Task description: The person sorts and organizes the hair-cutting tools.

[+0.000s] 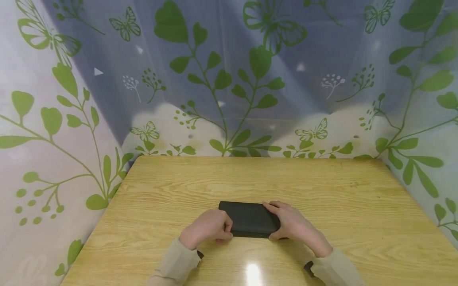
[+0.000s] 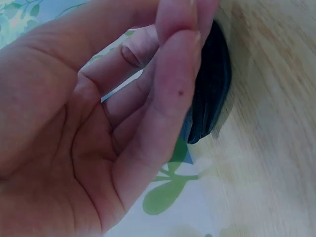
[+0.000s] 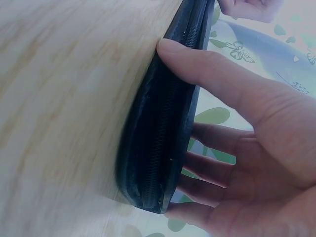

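Note:
A black zip-around wallet (image 1: 248,217) lies flat on the wooden table, its long side facing the person. At its left end, my left hand (image 1: 210,225) has thumb and index finger pinched together by the near corner; whatever sits between the fingertips is hidden. My right hand (image 1: 290,221) grips the other end, thumb along the near edge and fingers over the top. In the right wrist view the zipper (image 3: 160,133) runs along the wallet's side, with the thumb lying across it. The left wrist view shows the wallet's end (image 2: 212,84) just past the curled fingers.
The light wooden table (image 1: 171,178) extends around the wallet on all sides. A curtain (image 1: 229,91) with green leaves and butterflies hangs behind the table and along both sides. Bright glare shows on the tabletop near the front.

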The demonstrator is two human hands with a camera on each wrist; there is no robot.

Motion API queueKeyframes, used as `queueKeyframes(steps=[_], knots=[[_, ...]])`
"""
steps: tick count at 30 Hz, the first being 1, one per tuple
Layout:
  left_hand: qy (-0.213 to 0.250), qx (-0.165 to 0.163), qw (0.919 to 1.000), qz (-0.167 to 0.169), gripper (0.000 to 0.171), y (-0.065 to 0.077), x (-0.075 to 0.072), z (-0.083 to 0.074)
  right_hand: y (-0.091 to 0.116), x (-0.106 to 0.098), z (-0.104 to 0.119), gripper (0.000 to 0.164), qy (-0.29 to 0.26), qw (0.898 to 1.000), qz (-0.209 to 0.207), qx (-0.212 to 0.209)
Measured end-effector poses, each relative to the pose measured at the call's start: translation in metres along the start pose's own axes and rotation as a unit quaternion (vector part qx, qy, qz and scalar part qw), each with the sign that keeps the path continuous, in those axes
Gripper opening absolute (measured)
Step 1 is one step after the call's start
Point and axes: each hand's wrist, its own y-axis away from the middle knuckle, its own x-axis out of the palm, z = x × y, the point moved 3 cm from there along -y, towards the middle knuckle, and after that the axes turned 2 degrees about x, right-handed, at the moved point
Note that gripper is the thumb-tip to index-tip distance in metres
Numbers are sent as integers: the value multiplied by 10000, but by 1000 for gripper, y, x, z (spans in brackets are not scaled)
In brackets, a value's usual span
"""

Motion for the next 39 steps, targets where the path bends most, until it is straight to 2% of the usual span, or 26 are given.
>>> queueKeyframes(steps=[4,21,29,34,39], knots=[[55,-63,10000,16,28,1,0,4,0,0,-1,95,19,10000,0,17],[244,44,9995,180,25,2,-3,10,1,-1,0,95,-62,10000,5,-1],[21,1,10000,-26,27,4,-8,13,1,-1,0,95,-55,10000,10,-26],[73,166,9998,-66,27,5,-9,14,1,-1,-1,95,-93,10000,17,18],[127,201,9997,-51,27,5,-10,14,1,0,-1,95,-120,9999,15,12]])
